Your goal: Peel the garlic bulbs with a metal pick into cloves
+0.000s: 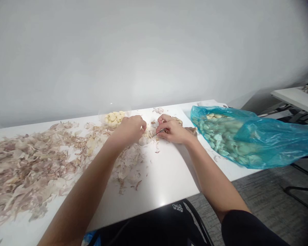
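My right hand (174,130) is closed in a pinch around a small knife (159,131), whose thin dark blade points left and down. Facing it, my left hand (131,127) has its fingers curled together; whatever they grip is hidden by the hand. Pale garlic skins (145,139) lie just beneath and between the two hands. Behind the left hand stands a clear bowl of peeled garlic cloves (114,118). Brownish unpeeled garlic (191,130) sits beside my right wrist, partly covered by the hand.
A wide heap of garlic skins (38,157) covers the left of the white table (166,177). To the right, a blue plastic bag (236,136) with many cloves inside hangs past the table's edge. A grey wall (143,51) rises behind. Another table (295,99) stands far right.
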{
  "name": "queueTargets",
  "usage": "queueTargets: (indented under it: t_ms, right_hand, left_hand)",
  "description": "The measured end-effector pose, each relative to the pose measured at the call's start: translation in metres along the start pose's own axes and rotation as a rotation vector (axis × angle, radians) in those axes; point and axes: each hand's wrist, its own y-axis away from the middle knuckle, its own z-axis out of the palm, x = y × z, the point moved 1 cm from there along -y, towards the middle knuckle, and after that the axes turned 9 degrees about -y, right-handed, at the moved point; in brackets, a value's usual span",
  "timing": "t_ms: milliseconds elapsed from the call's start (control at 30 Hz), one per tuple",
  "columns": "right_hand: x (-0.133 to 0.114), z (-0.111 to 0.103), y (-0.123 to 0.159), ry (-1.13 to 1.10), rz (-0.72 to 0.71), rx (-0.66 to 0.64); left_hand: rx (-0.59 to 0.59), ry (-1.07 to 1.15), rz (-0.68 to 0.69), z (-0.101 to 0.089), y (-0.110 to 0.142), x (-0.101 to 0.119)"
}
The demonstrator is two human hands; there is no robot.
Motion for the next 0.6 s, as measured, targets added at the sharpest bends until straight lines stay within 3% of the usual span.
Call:
queueTargets:
  t_ms: [600]
  right_hand:
    - [0.007,-0.008,0.001,0.113,0.081,-0.104]
  left_hand:
    - [-0.037,0.046,-0.078,0.004,-0.002,-0.011]
